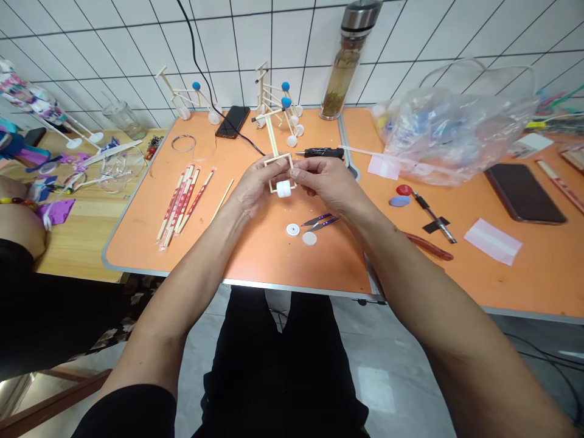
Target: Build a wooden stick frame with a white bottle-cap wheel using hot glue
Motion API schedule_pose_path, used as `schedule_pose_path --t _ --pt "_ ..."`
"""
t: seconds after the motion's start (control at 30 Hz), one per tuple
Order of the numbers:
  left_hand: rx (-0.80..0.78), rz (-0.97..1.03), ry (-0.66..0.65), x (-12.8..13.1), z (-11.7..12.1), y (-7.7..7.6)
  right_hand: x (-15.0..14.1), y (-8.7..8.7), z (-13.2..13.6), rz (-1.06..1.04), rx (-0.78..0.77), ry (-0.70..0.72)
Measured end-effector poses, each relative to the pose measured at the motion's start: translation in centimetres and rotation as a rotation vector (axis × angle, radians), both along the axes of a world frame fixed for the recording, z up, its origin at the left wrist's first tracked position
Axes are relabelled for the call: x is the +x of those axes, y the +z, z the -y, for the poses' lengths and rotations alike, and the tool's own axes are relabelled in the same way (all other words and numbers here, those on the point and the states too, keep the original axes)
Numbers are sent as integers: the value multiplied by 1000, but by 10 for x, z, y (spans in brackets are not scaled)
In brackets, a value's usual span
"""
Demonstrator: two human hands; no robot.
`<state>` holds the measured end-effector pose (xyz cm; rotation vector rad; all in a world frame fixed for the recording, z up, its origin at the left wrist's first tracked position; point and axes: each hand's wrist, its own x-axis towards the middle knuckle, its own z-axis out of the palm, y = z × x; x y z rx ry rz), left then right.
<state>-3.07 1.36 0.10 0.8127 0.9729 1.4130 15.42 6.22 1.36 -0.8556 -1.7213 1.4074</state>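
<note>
**Left hand** (252,187): closed, gripping the left side of a wooden stick frame (279,159), right up in the action.
**Right hand** (326,185): curled and closed on the frame's right side, fingers pressed in tight.
**Frame**: up in the air over the middle of the desk, 1 long stick rising from it, 1 white plastic wheel (283,189) at its lower bar.
**Just past the hands**: black pen-shaped tool (323,153) on the orange desk (237,267).
**Just below the hands**: purple-handled snips (319,221), 1 white cap (292,229), 1 white disc (309,238).
**Left of the hands**: paper-wrapped chopsticks (182,204).
**Far edge**: 2 stick models (274,97) with blue balls, and a black phone (232,121).
**Right side**: clear plastic bag (456,137).
</note>
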Motion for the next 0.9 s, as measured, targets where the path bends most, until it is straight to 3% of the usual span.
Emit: schedule_pose_path --t 0.2,0.43,0.9 --pt "-21 -81 86 -8 1 5 3 -6 -11 -55 -25 -94" --pt "-47 -155 113 -12 -3 -3 4 -16 -22 -127 -66 -134" --pt "-52 -156 31 -8 2 -3 3 -8 -18 -97 -96 -143"
